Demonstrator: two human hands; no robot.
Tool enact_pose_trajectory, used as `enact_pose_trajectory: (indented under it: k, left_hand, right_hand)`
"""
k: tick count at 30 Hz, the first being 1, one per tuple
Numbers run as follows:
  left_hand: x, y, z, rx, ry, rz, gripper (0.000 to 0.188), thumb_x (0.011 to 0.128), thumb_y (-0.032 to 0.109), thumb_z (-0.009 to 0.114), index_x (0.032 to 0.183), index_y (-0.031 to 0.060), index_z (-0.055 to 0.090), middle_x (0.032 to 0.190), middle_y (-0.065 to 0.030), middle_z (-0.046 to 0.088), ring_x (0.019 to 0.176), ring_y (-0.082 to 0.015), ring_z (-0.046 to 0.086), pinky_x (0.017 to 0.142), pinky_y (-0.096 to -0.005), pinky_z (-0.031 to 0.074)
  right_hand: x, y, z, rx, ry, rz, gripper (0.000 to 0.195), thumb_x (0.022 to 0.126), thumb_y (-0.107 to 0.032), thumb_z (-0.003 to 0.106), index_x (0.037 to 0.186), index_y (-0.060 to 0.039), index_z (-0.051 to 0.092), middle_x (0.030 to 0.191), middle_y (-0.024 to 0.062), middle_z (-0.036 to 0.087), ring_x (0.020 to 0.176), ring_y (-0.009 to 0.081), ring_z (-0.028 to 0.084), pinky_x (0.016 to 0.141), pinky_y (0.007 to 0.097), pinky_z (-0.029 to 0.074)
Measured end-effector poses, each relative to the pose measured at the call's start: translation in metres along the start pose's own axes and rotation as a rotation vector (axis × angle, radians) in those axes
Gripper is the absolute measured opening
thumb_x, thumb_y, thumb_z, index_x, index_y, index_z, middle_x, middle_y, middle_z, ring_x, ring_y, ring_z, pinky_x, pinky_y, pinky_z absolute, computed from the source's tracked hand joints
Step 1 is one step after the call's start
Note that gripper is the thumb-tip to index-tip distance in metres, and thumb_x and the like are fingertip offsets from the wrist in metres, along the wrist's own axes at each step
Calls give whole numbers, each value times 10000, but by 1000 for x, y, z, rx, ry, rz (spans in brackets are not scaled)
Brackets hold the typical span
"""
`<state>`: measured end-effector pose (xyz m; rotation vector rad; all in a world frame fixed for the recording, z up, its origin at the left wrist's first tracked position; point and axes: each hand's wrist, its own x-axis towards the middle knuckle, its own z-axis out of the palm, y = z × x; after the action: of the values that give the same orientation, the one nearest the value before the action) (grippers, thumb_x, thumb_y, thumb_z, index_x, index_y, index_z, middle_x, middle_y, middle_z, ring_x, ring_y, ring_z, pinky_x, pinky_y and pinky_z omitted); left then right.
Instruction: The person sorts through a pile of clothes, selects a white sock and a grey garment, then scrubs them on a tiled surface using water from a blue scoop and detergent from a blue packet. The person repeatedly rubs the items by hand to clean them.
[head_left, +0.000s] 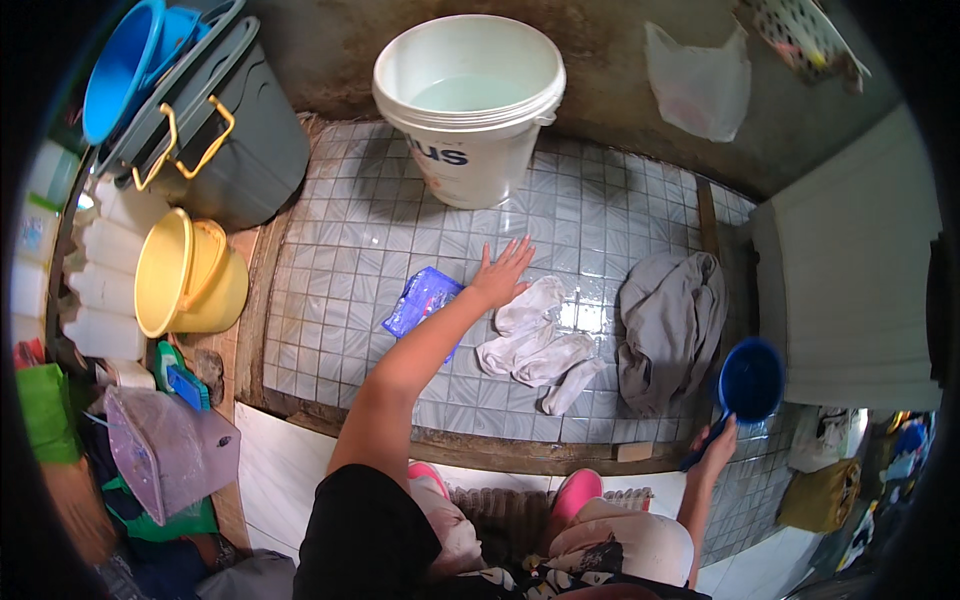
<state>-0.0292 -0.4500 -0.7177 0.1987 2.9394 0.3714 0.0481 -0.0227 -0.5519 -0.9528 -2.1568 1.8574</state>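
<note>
My left hand (504, 274), fingers spread and holding nothing, reaches over the tiled floor (322, 300) at the tip of some white socks (555, 349). Under and beside my left forearm lies a blue-purple plastic packet (421, 300). At the right, my right hand (716, 448) grips the handle of a dark blue plastic dipper (752, 381); its bowl faces up. Between the socks and the dipper, a heap of grey cloth (671, 326) rests on wet tiles. A large white bucket (480, 161) with water in it stands at the wall.
A yellow bucket (217, 281), a large grey bin (255, 142) and a lilac container (187, 465) stand at the left. A raised edge (495, 454) with a small block (634, 451) runs before my pink footwear (576, 495). A plastic bag (701, 82) hangs at the back wall.
</note>
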Motion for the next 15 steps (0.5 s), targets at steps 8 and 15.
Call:
enact_pose_trajectory:
  k: [8, 15]
  left_hand:
    - [-40, 6, 75, -35, -258, 110, 840, 815, 550, 453, 1426, 115, 74, 1496, -71, 16, 1375, -230, 63, 1040, -604, 40]
    - [-58, 15, 135, -199, -132, 49, 975, 709, 626, 543, 1431, 168, 74, 1499, -38, -2, 1378, -200, 5, 1017, -631, -24]
  right_hand:
    - [-46, -194, 289, -193, -922, -651, 230, 915, -260, 491, 969, -39, 517, 639, -18, 460, 454, 43, 394, 392, 193, 277]
    - [-39, -195, 539, -1349, -711, -1702, 302, 809, -281, 583, 979, -34, 614, 924, 139, 649, 860, 339, 620, 715, 431, 488]
